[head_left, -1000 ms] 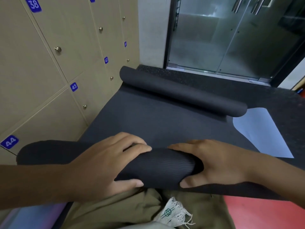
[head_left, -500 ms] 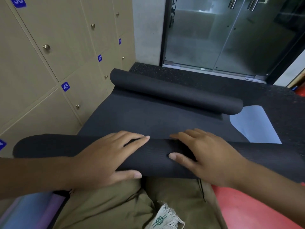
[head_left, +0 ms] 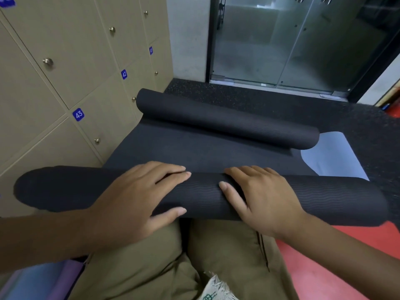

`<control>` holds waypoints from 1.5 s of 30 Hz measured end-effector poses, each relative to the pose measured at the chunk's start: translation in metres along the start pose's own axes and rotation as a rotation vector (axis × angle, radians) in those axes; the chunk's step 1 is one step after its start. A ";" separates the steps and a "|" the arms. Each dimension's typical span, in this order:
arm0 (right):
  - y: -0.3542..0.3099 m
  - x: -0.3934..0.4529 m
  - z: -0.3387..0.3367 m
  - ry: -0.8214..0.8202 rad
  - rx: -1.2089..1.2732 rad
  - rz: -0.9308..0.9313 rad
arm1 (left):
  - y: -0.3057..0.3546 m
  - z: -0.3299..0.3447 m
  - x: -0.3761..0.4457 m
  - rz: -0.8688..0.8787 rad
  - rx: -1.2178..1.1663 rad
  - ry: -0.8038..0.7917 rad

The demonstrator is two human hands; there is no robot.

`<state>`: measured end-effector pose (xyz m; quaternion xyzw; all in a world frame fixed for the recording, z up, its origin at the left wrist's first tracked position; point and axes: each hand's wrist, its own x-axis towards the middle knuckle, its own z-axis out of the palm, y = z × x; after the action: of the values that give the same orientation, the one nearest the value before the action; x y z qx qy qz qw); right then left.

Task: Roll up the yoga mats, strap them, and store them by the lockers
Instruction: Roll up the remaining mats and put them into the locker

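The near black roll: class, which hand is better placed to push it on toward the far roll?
Neither clearly; judged narrowly, the left hand. Its fingers lie flat over the top of the near roll with the thumb behind it, while the right hand sits similarly beside it.

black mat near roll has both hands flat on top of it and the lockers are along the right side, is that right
Not quite: the lockers run along the left side, not the right; a glass door stands ahead. The head view shows this. The rest holds: the left hand and the right hand both lie flat on top of the near roll of the black mat.
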<state>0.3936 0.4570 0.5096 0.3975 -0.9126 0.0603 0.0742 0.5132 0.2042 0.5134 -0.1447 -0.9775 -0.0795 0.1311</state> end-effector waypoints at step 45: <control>0.069 0.126 0.029 -0.278 0.087 0.014 | -0.071 0.062 0.076 -0.055 0.115 0.043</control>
<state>0.2552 0.4089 0.5008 0.3984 -0.9134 0.0449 -0.0706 0.4066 0.1689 0.4673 -0.1084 -0.9810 -0.0297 0.1581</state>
